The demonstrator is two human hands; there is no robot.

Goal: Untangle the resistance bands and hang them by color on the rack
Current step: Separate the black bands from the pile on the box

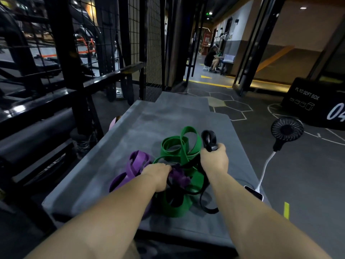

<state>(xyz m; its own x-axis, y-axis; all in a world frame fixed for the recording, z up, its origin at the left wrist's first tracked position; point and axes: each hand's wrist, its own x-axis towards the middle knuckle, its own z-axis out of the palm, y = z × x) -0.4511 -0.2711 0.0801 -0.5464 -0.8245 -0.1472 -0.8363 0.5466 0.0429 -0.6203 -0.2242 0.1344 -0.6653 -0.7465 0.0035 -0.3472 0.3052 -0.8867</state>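
Where the three bands lie knotted together near the close end of the grey padded bench [130, 131], the green band [179, 146] loops up at 12 o'clock of the heap, the purple band [136, 163] spills out to 9 o'clock, and the black band [209, 139] threads through the middle. Left hand [158, 174] on the knot's centre, fingers curled round a bunch of purple band. Right hand [214, 157] at 2 o'clock of the heap, fist closed round a black band loop that stands above the knuckles. Small black fan [286, 129] on the floor at 3 o'clock; white cable [265, 169] runs from it toward a phone [253, 192] at the bench's right edge. Black plyo box [317, 101] beyond the fan. Black metal rack [61, 71] at 10 o'clock.
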